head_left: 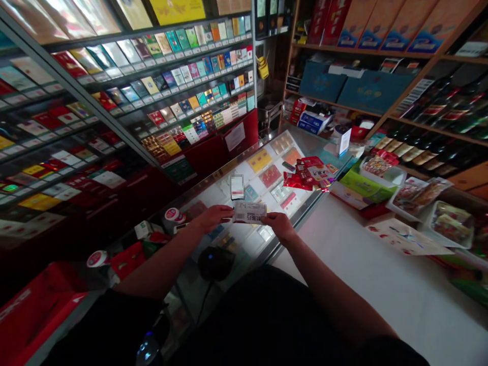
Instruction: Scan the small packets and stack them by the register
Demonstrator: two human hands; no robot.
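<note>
A small pale packet [249,212] with a barcode and dark printed characters is held level over the glass counter. My right hand [281,227] pinches its right end between thumb and fingers. At its left end, my left hand [215,218] has its fingers closed on the edge. Just beyond the packet is a small upright rectangle with a pixelated face [237,187], like a phone screen. Nearer my body stands a dark rounded device [216,263] with a small blue light and a cable.
Red snack bags [310,173] lie on the glass display counter [244,170]. Cigarette packs [190,73] fill the shelves at left. Bins of packaged snacks [453,221] line the right, beside a white countertop [343,264]. Round tubs [174,214] and a red box [41,305] sit at lower left.
</note>
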